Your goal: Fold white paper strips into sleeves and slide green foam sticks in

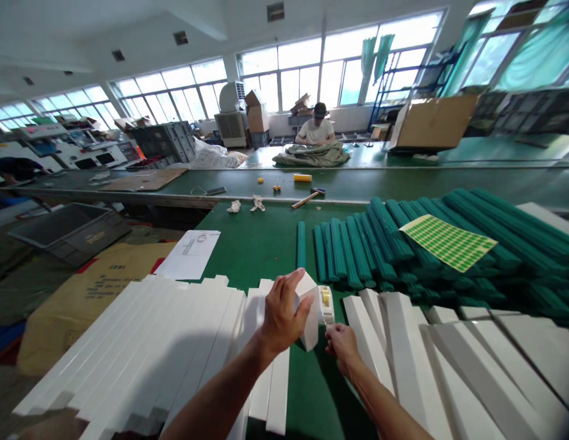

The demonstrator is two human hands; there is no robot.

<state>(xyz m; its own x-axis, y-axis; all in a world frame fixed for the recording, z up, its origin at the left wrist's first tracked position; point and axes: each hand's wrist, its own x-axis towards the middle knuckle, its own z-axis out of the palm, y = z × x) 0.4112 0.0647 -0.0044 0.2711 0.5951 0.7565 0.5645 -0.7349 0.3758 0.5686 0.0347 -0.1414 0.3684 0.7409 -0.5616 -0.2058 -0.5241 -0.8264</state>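
Note:
A long white box (308,305) is in my left hand (286,305), seen nearly end-on, with the thumb and fingers wrapped round it. Just right of that box stands a white tape dispenser (327,310) with a yellow-cored roll. My right hand (343,345) is at the dispenser's near end, its thumb and forefinger closed in a pinch. Whatever they pinch is too small to make out. Left of my hands lie rows of flat white boxes (174,336). More white boxes (403,330) lie in a pile to the right.
Green ribbed bundles (352,250) are stacked at right, topped by a sheet of green stickers (449,241). A printed paper (189,253) lies at left. Farther off are a hammer (307,198), a yellow roll (302,178) and a seated person (316,128). A grey crate (73,232) stands left.

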